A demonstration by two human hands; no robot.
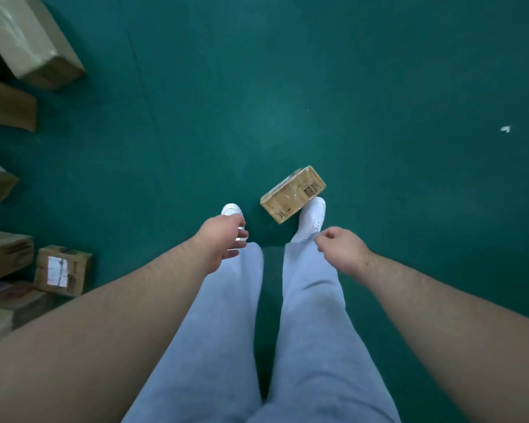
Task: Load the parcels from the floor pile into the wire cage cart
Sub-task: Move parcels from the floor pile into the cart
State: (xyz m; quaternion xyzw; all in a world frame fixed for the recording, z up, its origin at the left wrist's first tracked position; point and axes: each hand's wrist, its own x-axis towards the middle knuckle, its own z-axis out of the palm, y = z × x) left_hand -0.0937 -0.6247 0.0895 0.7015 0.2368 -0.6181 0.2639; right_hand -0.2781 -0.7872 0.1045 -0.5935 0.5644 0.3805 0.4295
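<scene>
A small taped cardboard parcel (292,193) lies on the green floor just ahead of my right shoe. My left hand (223,239) hangs above my left leg, fingers loosely curled, holding nothing. My right hand (342,248) hangs over my right leg, below and to the right of the parcel, fingers loosely curled and empty. Neither hand touches the parcel. The pile of brown parcels runs along the left edge, with a labelled box (62,270) nearest. No wire cage cart is in view.
A long carton (31,41) sits at the top left, with more cartons (6,108) below it. My white shoes (312,218) stand on the green floor (379,87). A small white scrap (505,129) lies far right.
</scene>
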